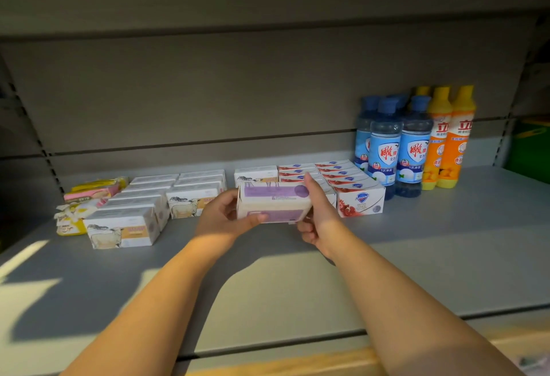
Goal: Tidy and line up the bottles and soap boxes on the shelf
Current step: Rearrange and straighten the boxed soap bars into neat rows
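Soap box: one, held above shelf middle.
Left hand: fingers clamped on box.
Right hand: fingers clamped on box.
Blue bottles: four, back right.
Orange bottles: three, beside.

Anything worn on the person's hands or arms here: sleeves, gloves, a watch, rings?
Nothing visible. The left hand and right hand are ungloved, no rings showing; both forearms are bare to the frame's lower edge, without sleeve, watch or bracelet.

Both your arms stretch forward; your left hand and right hand grip opposite ends of one soap box.
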Demonstrator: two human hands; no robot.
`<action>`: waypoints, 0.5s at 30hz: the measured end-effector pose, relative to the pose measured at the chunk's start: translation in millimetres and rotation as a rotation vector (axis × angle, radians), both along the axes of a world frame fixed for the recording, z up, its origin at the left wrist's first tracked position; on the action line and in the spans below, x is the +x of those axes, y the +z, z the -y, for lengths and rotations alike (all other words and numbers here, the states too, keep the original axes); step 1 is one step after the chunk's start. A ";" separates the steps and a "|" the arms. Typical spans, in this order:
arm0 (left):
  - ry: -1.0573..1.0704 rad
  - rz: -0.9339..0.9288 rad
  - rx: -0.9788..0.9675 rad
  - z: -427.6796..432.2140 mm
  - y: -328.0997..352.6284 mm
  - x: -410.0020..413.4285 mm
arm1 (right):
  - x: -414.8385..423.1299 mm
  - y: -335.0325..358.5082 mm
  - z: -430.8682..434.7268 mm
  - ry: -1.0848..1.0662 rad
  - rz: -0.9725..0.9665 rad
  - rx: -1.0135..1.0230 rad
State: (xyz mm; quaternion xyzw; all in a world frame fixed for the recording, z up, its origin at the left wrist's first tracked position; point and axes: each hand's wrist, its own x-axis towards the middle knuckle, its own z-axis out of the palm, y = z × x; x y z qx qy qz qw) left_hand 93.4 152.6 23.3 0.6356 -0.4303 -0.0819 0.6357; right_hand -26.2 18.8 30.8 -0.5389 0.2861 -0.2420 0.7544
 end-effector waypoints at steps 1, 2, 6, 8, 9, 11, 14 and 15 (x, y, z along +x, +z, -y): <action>-0.008 -0.041 -0.015 0.5 0.0 0.0 | 1.2 1.6 -1.0 -0.012 0.017 0.006; -0.004 -0.072 -0.031 1.3 0.4 0.1 | 3.1 2.6 -2.2 -0.018 0.033 0.005; 0.010 -0.301 -0.115 3.9 3.5 0.4 | 6.7 -2.6 -7.7 -0.009 0.056 -0.365; -0.009 -0.449 -0.154 2.5 6.4 0.9 | 4.4 -9.1 -10.0 0.011 0.152 -0.588; -0.025 -0.503 -0.154 1.0 7.5 1.9 | 2.4 -11.7 -10.4 0.034 0.189 -0.633; -0.076 -0.545 -0.124 -2.8 9.1 5.2 | -0.7 -13.8 -10.7 0.067 0.221 -0.683; -0.113 -0.526 -0.058 -5.3 10.2 9.0 | -3.3 -12.4 -13.0 0.073 0.255 -0.760; -0.129 -0.530 -0.035 -4.8 10.6 8.1 | -4.0 -11.0 -14.3 0.052 0.282 -0.737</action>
